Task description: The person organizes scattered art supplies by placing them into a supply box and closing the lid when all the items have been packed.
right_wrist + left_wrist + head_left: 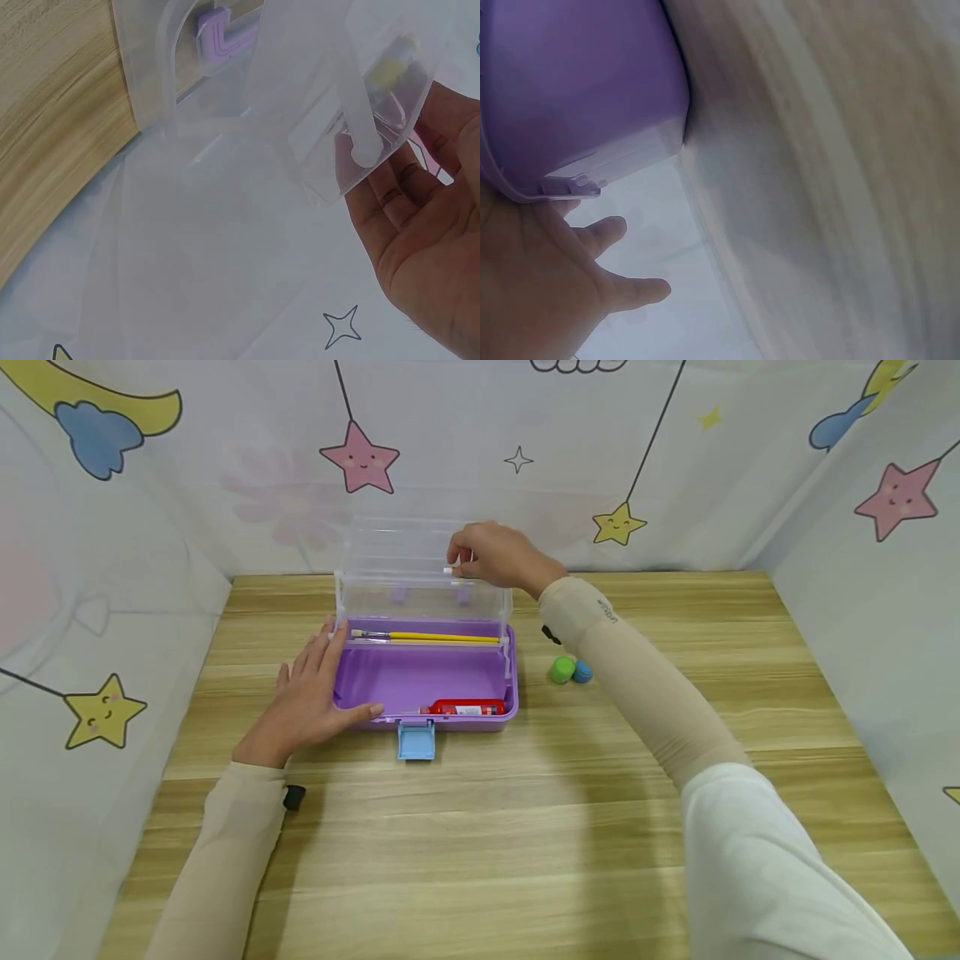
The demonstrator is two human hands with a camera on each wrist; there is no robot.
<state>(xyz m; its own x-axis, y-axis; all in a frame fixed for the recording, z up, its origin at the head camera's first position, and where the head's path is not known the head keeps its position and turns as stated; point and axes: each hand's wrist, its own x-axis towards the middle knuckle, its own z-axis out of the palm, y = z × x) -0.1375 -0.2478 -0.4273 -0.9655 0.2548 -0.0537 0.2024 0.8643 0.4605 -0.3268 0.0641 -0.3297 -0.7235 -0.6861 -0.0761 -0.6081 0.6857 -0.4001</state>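
An uncovered purple box [420,672] stands on the table, its clear lid [397,543] raised at the back. My left hand [307,697] rests on the box's left side, fingers spread and thumb over the front rim. At the upper right of the lid, my right hand [495,553] pinches a small white piece [448,570]; its kind cannot be told. The clear tray [420,603] is partly below that hand, and in the right wrist view its corner hides some fingertips. A yellow-handled paintbrush [450,637] lies toward the back of the box. Along its front lies a red bottle [468,707] with a white label.
A green round pot [562,670] and a smaller blue one [582,672] sit right of the box, close to the right forearm. The blue latch [416,742] hangs down in front. Behind the table [480,827] rises a patterned cloth wall [465,460].
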